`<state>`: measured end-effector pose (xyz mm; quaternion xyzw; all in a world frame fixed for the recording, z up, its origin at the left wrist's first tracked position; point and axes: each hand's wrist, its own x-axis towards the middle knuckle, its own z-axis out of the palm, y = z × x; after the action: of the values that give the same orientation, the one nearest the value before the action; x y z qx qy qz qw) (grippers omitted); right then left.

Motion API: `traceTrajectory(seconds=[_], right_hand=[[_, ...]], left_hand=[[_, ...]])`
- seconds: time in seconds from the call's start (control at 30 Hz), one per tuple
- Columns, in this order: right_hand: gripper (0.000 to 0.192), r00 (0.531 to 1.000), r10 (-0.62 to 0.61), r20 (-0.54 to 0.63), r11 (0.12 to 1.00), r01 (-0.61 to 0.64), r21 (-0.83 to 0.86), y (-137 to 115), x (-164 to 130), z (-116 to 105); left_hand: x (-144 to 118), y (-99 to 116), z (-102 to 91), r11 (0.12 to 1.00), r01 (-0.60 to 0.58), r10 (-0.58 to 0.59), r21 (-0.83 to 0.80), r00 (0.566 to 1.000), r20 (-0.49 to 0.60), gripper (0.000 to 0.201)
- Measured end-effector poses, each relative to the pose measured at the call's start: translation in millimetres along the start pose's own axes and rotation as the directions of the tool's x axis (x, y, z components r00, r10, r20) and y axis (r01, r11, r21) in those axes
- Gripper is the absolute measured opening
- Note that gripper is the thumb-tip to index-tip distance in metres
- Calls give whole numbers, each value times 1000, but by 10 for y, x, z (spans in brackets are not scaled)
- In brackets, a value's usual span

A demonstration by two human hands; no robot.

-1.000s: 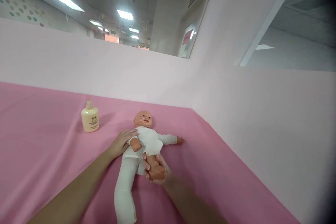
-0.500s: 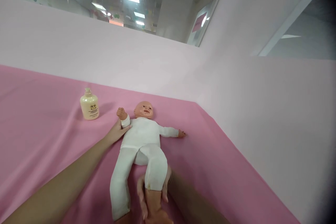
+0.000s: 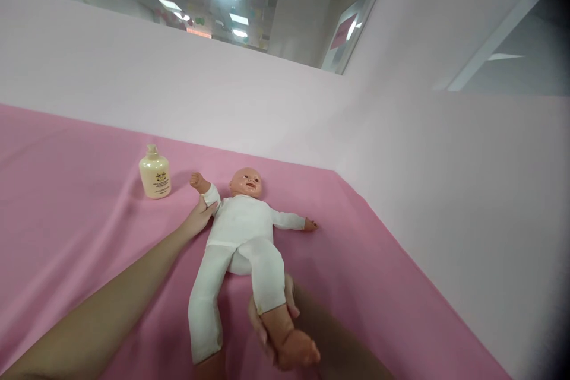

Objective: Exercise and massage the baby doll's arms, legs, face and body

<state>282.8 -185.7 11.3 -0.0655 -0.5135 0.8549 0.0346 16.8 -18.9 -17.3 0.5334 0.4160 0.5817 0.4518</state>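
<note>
One doll (image 3: 243, 222) lies face up on the pink cover (image 3: 378, 285). The right hand (image 3: 262, 331), fingers half curled, cradles its near-right leg (image 3: 269, 282) from beneath; the left hand (image 3: 196, 219), fingers seemingly wrapped behind, grips its far-left arm (image 3: 211, 193).

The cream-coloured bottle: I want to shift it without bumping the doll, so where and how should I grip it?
Probably around the body of the bottle, coming from the left. It stands upright, broad below a narrow top, and the doll lies to its right, with one fist nearest it.
</note>
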Motion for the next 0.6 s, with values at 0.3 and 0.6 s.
traceTrajectory(seconds=[0.3, 0.6], right_hand=[[76, 890, -401, 219, 883, 312, 352, 290, 307, -551], [65, 864, -371, -339, 814, 479, 329, 60, 271, -448]], left_hand=[[-29, -33, -60, 777, -474, 308, 415, 861, 406, 42], [-65, 39, -65, 747, -502, 271, 436, 829, 490, 47]])
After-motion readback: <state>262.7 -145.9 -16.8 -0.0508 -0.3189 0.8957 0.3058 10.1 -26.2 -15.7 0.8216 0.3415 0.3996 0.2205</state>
